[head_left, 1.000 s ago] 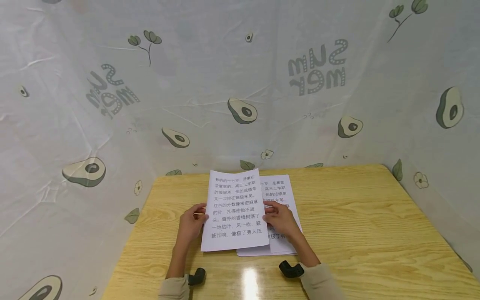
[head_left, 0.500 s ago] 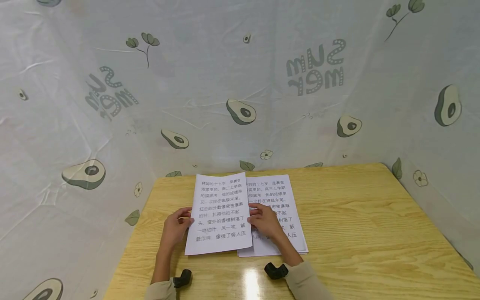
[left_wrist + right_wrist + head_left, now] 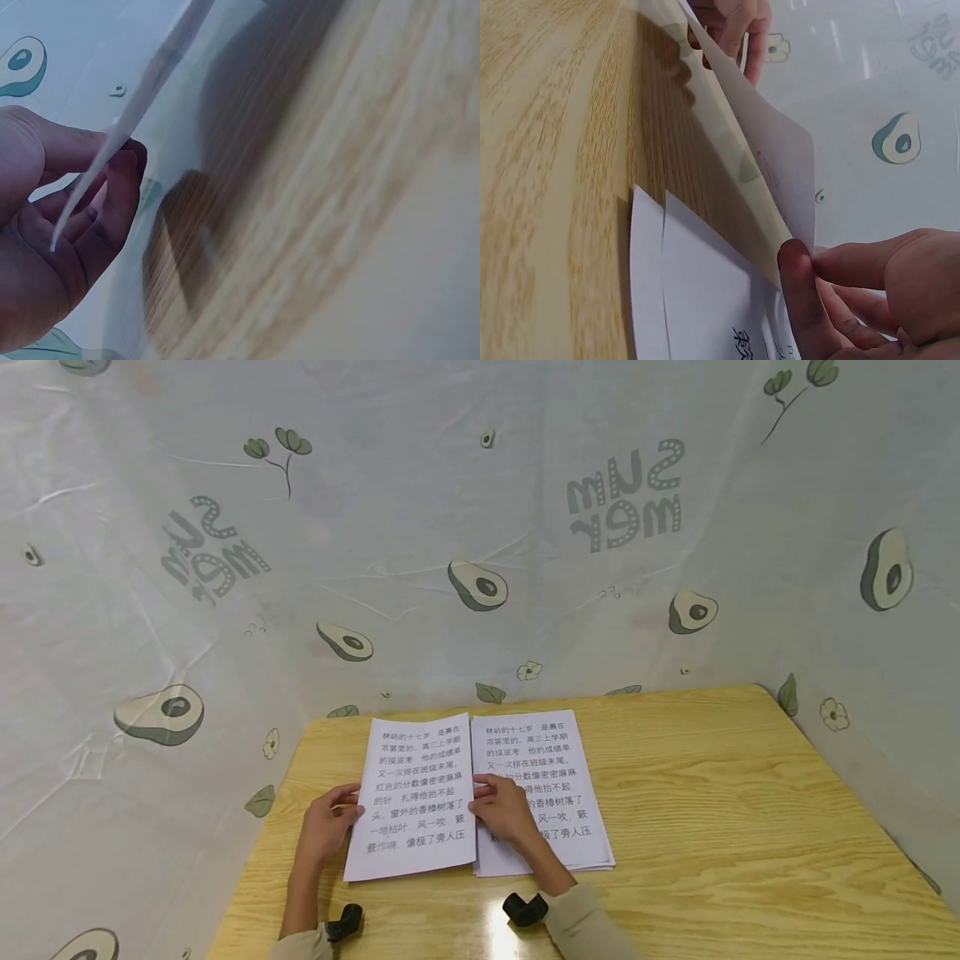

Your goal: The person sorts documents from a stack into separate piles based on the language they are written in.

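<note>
Printed sheet (image 3: 412,800) was held between your two hands, over the left part of the table (image 3: 712,785) and just to the left of a stack of printed pages (image 3: 567,797). Your left hand (image 3: 328,822) had its grip clamped on the sheet's left edge, with the thumb on one face and the curled fingers on the other. Your right hand (image 3: 501,810) pinched the opposite edge, its grip together on the paper, while the hand itself covered some of the print on the stack. Your wrist views showed the sheet raised from the wood and slightly bowed (whether it was one leaf or several, I could not tell). Dark Chinese characters ran in rows across it, and similar rows covered the stack's top page, both upright in your head view. The stack lay on the table with its page corners a little out of line. You wore beige sleeves (image 3: 588,927), and a black curved piece (image 3: 525,910) sat near each wrist. Behind the table you faced a pale backdrop (image 3: 570,635) printed with avocados, leaves, flowers and the word "summer" in mirrored letters
</note>
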### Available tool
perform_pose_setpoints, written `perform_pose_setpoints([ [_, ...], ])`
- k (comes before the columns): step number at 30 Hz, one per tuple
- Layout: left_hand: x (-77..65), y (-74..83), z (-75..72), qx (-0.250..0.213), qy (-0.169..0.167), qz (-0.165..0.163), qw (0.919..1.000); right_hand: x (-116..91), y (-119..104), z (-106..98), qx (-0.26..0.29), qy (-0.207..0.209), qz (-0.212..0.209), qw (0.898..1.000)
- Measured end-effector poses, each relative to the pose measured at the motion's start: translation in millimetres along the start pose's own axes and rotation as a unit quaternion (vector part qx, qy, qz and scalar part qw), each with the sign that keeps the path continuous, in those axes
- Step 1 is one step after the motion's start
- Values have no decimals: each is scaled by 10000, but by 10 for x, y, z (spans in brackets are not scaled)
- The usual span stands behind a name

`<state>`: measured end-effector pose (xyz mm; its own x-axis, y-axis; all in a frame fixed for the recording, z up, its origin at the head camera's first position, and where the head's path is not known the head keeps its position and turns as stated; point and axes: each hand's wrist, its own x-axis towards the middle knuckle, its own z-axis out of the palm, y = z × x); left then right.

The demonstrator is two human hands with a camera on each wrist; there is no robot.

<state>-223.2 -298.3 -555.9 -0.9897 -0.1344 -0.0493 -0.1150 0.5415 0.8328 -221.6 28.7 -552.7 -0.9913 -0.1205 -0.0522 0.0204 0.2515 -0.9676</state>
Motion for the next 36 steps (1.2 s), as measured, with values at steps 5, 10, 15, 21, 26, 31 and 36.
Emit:
perform_pose_setpoints([
  [5, 17, -69, -21, -9, 1, -48, 10000, 8, 15, 71, -33, 55, -14, 10000],
  [10, 45, -115, -26, -70, 33, 30, 10000, 7, 57, 128, 71, 106, -30, 9999],
  [15, 36, -133, -8, -22, 48, 49, 10000, -8, 108, 149, 118, 99, 4, 9999],
  [21, 21, -125, 4, 48, 52, 27, 10000, -17, 106, 142, -56, 114, -82, 9999],
  [26, -2, -87, -43, 13, -23, -41, 10000, -61, 1, 59, -758, 164, -416, 9961],
  [31, -31, -40, -137, -32, 58, -117, 9999, -111, -121, -117, -954, 215, -517, 9939],
  [36, -36, 41, -103, -85, 15, -100, 9999, -137, -89, -328, -696, 338, -251, 9967],
])
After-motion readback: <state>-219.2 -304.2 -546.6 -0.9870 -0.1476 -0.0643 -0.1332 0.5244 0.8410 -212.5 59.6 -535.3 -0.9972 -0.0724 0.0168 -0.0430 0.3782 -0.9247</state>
